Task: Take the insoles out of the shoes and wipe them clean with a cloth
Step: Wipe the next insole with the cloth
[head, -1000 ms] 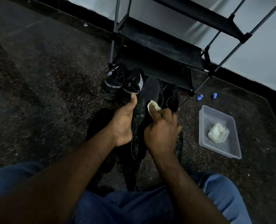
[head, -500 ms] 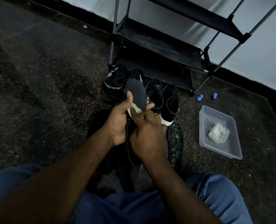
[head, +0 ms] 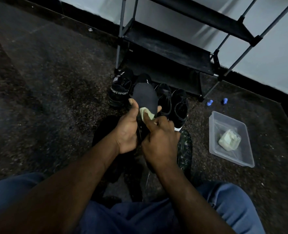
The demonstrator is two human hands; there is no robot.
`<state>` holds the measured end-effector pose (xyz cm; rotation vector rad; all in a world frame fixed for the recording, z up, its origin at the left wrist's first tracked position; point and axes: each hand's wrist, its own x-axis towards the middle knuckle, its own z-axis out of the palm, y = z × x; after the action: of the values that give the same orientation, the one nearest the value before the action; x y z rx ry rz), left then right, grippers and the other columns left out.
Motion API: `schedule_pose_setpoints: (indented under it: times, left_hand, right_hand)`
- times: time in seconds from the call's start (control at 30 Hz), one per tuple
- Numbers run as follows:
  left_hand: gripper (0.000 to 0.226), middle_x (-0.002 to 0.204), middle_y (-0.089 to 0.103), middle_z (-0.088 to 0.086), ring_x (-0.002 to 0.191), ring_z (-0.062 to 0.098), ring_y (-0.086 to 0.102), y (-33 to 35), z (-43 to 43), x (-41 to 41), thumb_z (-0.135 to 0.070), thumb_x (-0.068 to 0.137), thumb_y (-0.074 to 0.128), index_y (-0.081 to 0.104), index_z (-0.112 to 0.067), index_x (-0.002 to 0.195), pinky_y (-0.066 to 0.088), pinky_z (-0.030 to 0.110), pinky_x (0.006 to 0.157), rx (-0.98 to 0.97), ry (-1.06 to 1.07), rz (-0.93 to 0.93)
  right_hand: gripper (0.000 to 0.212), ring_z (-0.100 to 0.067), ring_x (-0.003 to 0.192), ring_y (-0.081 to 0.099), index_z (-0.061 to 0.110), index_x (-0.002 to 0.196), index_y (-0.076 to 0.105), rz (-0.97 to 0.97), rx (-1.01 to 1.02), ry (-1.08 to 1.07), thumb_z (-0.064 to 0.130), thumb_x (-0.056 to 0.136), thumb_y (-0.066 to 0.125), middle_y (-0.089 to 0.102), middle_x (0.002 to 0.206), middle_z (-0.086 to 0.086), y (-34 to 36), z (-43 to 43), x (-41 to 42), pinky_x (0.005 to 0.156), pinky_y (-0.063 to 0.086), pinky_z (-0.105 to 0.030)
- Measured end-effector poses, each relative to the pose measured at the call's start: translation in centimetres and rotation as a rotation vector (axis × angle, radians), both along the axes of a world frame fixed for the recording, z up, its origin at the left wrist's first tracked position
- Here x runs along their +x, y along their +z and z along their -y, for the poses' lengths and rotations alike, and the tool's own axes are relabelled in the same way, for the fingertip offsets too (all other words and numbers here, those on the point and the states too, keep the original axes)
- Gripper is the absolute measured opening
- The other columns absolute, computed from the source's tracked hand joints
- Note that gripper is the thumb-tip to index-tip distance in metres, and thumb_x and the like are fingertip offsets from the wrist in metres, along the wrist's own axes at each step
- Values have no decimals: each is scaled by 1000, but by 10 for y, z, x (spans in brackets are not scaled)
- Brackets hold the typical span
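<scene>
- Black flat foam insole (head: 145, 97): held upright at centre, rounded end pointing far, above the person's blue-trousered lap and in front of the shoes; its lower part is hidden between the two hands.
- Left hand (head: 128, 130): grips the insole's left edge, thumb lying up along that edge, fingers curled round behind.
- Right hand (head: 160, 142): fingers curled, thumb pressing a pale yellow-green cloth (head: 145, 114) onto the near face of the insole.
- Black lace-up trainers with white "SPORT" lettering (head: 120, 89): on the floor, far left of the insole.
- Black shoes with white soles (head: 180, 107): just right of the insole.
- Glossy dark speckled insole (head: 184, 146): flat on the floor, near right of the right hand.
- Clear rectangular plastic tub (head: 227, 122): well right, holding a second pale cloth (head: 229, 142).
- Black metal-framed shoe rack (head: 170, 46): far, against the wall.
</scene>
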<state>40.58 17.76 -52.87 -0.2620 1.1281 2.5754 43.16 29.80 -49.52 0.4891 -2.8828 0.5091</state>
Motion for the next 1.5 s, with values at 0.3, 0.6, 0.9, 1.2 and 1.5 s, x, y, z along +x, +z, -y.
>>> schedule_pose_setpoints:
  times: [0.3,0.6,0.9,1.2,1.5]
  left_hand:
    - [106,144,61,16,135,27,58,-4,1,-3,-95,77,35,59,-18,145,40,41,118,-81,75,43]
    - [91,146,61,12,137,25,56,-6,-3,-1,-82,92,25,59,-16,146,38,44,119,-3,56,14]
    - [95,144,61,17,134,29,59,-8,0,-1,-85,90,32,60,-11,143,44,43,116,-55,122,34]
    - [93,145,61,11,137,25,56,-8,-3,-3,-84,91,26,61,-16,144,35,42,123,-19,88,51]
    - [91,147,60,10,137,24,56,-6,-8,-2,-78,95,24,58,-11,146,39,41,120,-53,74,46]
  right_hand:
    - [76,-31,102,54,36,143,59,65,-125,76,27,75,24,57,104,-5,-3,8,9,82,48,-47]
    - [68,-28,107,49,40,147,53,51,58,-60,17,83,46,54,112,0,-4,-18,-21,89,40,-49]
    - [76,-29,105,52,45,145,52,8,39,22,31,76,24,57,111,-1,-6,-6,-5,85,46,-47]
    - [77,-32,106,54,39,146,54,52,-21,58,24,75,29,59,112,-7,-7,-1,2,89,46,-50]
    - [73,-31,103,52,40,147,52,59,3,-34,20,79,37,55,105,-3,-5,-16,-16,83,44,-46]
